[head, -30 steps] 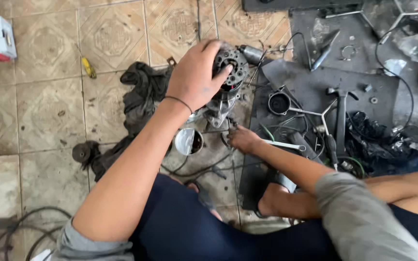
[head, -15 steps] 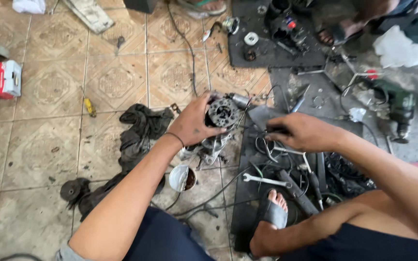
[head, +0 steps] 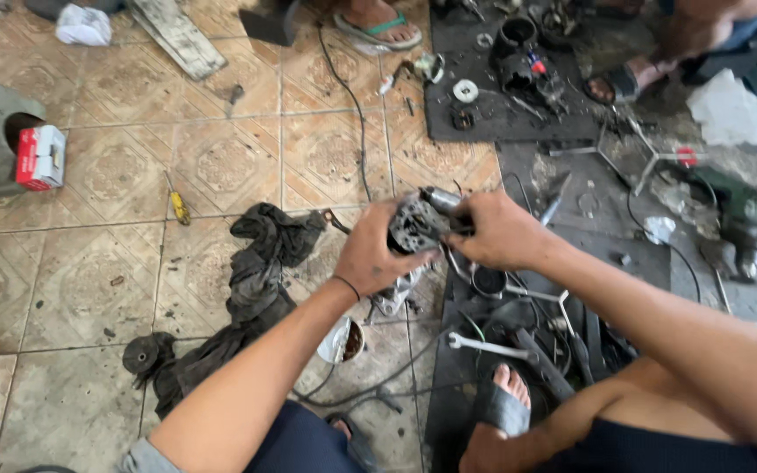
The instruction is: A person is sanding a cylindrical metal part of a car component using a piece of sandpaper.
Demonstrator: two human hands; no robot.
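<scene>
Left wrist (head: 347, 286) carries a thin dark band. Grey sleeve (head: 140, 457) at the upper arm. Dark navy shorts (head: 295, 442), grey sandal (head: 499, 408).

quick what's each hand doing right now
Left hand: closed around the metal motor part, holding it above the floor.
Right hand: closed on the same part from the other side.

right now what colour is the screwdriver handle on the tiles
Yellow; the screwdriver shows best in the head view.

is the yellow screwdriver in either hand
No, the yellow screwdriver lies on the tiled floor, apart from both hands gripping the metal motor part.
</scene>
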